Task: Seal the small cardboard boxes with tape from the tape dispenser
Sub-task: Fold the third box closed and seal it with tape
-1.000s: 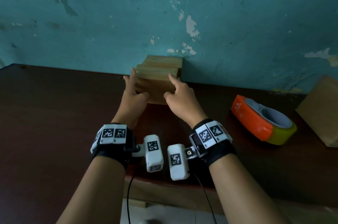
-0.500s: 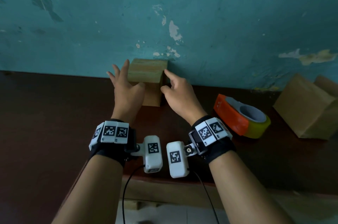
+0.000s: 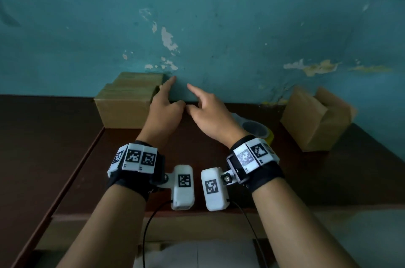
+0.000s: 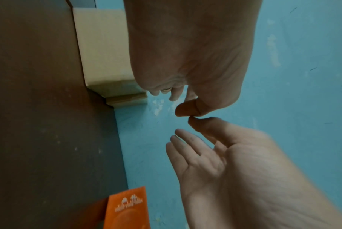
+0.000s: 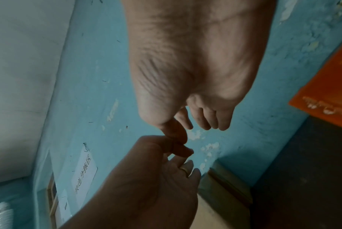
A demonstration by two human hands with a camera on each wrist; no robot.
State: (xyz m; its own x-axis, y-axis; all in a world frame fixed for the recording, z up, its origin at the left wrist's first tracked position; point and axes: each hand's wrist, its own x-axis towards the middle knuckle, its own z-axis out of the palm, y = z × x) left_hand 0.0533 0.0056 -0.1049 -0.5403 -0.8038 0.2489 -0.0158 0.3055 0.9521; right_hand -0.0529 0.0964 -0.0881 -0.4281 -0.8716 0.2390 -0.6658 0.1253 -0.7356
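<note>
Fingers of the left hand [image 3: 163, 112] and right hand [image 3: 211, 114] hang loosely spread, thumbs touching, holding nothing; with the stacked cardboard boxes [image 3: 128, 101] left and the tape dispenser [image 3: 255, 128] hidden under the right wrist, a blind reach could knock it along the surface [image 3: 54, 147].

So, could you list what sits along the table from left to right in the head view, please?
Stack of cardboard boxes against the wall → left hand → right hand → tape dispenser, mostly hidden behind the right wrist → cardboard box at the far right.
</note>
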